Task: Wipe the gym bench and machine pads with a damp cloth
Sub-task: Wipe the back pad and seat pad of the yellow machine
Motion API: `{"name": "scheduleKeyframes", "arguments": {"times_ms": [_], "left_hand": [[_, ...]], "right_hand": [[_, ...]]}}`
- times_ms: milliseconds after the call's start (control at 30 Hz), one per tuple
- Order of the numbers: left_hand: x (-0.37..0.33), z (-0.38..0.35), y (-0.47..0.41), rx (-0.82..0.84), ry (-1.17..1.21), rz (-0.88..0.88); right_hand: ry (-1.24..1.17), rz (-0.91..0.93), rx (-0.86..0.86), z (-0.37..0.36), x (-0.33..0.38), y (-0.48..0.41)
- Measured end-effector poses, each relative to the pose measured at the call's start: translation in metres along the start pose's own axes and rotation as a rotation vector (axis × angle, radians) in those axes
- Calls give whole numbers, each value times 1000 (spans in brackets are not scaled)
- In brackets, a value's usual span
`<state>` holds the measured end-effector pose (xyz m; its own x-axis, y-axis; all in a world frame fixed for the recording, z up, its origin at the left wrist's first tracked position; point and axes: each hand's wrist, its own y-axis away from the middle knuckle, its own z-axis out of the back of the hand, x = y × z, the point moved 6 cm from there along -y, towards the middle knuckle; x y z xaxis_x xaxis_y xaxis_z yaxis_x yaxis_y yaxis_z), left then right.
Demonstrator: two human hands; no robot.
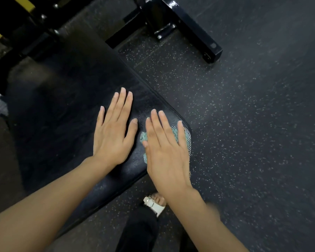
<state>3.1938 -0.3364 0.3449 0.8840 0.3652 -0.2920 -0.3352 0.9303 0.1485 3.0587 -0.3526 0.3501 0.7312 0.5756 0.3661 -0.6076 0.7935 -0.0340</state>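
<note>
- Black bench pad point(62, 106) slanting from 10 o'clock down toward 6 o'clock of the view, with glossy streaks on its surface near the hands.
- Left hand point(113, 133) flat on the pad, palm down, fingers straight and close together, pointing toward 1 o'clock; released, grasping nothing.
- Right hand point(164, 155) just beside it at its 3 o'clock, likewise unclenched: fingers straight and slightly spread, pressing down on the cloth point(174, 132).
- Cloth teal, lying under the right palm at the pad's corner toward 4 o'clock; bits showing between the fingers and beside the thumb, with a black-and-white mesh edge along the pad's rim.
- Dark speckled floor point(244, 124) filling the whole 3 o'clock side.
- Black metal frame foot point(189, 28) at 12 o'clock, bolted, resting on the floor, well apart from the cloth.
- Yellow-and-black frame parts point(25, 4) at 11 o'clock, blurred.
- Near 6 o'clock, a sandal point(154, 204) with a white strap and metal buckle on the floor just below the pad's end, above a black trouser leg point(138, 231).
</note>
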Motion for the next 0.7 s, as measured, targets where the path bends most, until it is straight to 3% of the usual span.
{"name": "scheduleKeyframes", "arguments": {"times_ms": [267, 400, 467, 533, 633, 700], "left_hand": [[2, 0, -2, -34, 28, 91], [3, 0, -4, -54, 41, 98], [3, 0, -5, -64, 47, 105], [5, 0, -6, -69, 46, 111], [7, -1, -9, -64, 20, 113], [9, -1, -10, -58, 6, 125]], "right_hand": [[71, 166, 133, 0, -2, -49], [46, 254, 401, -3, 2, -83], [57, 264, 450, 0, 3, -91], [41, 261, 442, 1, 3, -90], [40, 259, 265, 14, 0, -75], [17, 289, 263, 14, -6, -60]]}}
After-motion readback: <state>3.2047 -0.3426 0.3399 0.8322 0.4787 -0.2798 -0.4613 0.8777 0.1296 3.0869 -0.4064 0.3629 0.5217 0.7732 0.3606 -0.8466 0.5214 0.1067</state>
